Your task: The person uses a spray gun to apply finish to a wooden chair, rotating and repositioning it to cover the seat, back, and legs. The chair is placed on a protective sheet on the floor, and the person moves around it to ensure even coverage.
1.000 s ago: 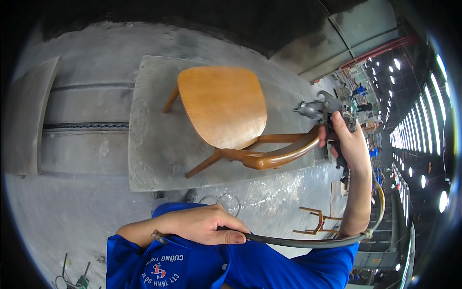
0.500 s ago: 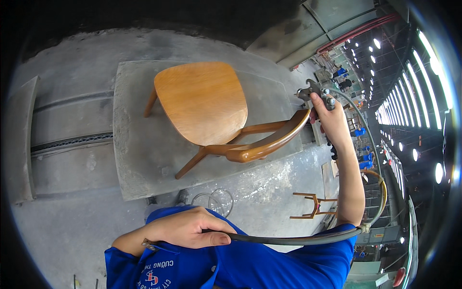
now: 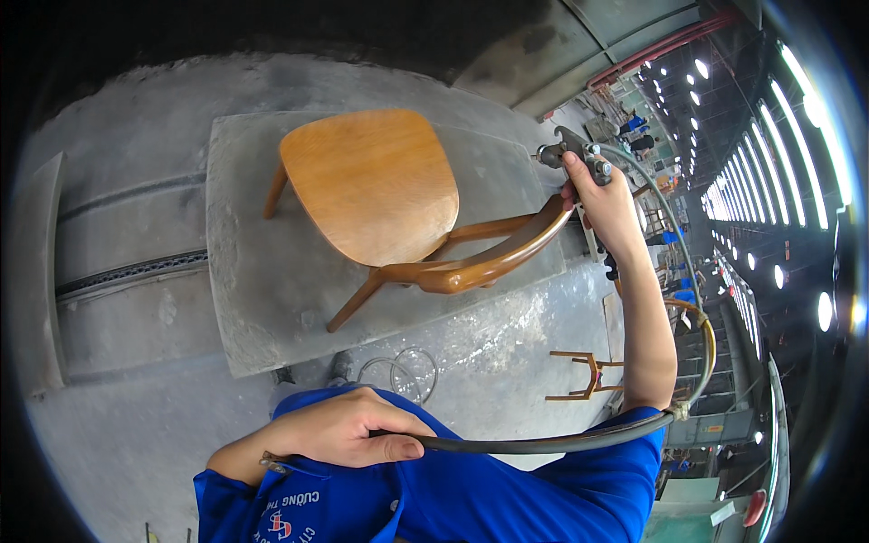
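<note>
My right hand [image 3: 597,201], arm stretched out, is wrapped round the handle of a metal spray gun [image 3: 572,156]. The gun's nozzle points left, just past the top end of the curved wooden backrest [image 3: 507,253]. The backrest belongs to a brown wooden chair with a smooth, glossy seat [image 3: 376,185], standing on a grey board [image 3: 244,308]. Close to my body, my left hand [image 3: 353,425] is closed round a dark hose [image 3: 543,444]. That hose runs right, bends up past my right elbow and reaches the gun.
A grooved track [image 3: 136,271] crosses the floor at left, beside an upright grey panel [image 3: 45,271]. A coiled hose [image 3: 416,373] lies near my feet. Another wooden chair frame [image 3: 587,376] is at right. Farther off are workers in blue and rows of ceiling lights.
My right hand has moved a little left and up with the spray gun. The chair appears shifted slightly up and left in view. My left hand still holds the hose.
</note>
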The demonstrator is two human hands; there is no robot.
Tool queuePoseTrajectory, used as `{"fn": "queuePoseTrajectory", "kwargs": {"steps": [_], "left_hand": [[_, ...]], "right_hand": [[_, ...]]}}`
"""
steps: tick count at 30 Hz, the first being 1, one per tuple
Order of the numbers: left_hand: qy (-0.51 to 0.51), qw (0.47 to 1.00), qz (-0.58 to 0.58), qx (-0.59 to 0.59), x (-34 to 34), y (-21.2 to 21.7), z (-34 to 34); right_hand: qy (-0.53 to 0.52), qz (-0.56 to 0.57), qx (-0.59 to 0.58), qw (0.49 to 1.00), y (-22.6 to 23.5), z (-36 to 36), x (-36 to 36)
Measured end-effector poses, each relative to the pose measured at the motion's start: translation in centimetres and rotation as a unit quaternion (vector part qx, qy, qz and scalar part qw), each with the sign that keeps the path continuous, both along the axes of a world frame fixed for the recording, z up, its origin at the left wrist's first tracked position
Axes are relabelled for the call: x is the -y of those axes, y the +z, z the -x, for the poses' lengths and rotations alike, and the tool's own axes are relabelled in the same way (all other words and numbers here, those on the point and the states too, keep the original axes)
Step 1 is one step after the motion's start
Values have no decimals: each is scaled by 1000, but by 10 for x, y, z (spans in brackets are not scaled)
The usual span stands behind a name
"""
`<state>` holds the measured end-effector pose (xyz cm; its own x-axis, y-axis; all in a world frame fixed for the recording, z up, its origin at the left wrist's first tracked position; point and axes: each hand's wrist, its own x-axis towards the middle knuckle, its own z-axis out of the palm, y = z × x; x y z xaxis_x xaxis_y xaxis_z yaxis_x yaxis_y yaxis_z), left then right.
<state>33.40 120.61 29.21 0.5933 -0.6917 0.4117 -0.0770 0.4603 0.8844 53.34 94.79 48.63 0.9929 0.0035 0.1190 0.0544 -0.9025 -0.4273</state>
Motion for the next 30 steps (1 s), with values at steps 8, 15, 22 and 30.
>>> {"fn": "queuePoseTrajectory", "kwargs": {"steps": [8, 15, 22, 30], "left_hand": [[0, 1000, -14, 8, 1, -1, 5], [4, 1000, -17, 9, -7, 2, 7], [-17, 999, -33, 16, -14, 5, 5], [-16, 999, -13, 26, -16, 5, 7]], "right_hand": [[6, -12, 20, 1000, -6, -7, 2], [17, -60, 20, 998, 3, 3, -11], [78, -100, 4, 992, 9, 29, -49], [150, -169, -75, 971, 28, 66, -70]]}}
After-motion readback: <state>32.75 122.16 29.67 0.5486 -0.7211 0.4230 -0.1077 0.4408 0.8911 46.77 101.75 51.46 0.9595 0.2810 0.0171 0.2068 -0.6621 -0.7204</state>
